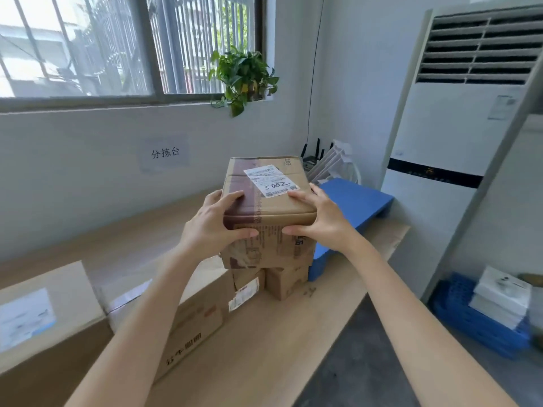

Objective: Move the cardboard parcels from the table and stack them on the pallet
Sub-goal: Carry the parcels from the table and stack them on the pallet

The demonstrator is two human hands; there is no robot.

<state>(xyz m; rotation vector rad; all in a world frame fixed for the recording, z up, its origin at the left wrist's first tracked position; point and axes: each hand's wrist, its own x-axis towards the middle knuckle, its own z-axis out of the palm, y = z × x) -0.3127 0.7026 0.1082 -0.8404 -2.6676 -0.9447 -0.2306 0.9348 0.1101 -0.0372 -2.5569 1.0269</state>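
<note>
A brown cardboard parcel (273, 201) with a white shipping label on top is held between both hands above the wooden table (264, 342). My left hand (211, 227) grips its near left corner and my right hand (320, 218) grips its near right corner. Two small parcels (286, 282) sit on the table right below it; whether the held parcel rests on them I cannot tell. A long parcel (188, 318) and a large one (44, 327) lie to the left. The blue pallet (358, 201) sits at the table's far right, partly hidden behind the held parcel.
A tall white air conditioner (458, 127) stands at the right. A blue crate (482, 324) with white boxes sits on the floor beside it. A potted plant (244, 74) hangs at the window sill. A router and white papers (329, 163) stand behind the pallet.
</note>
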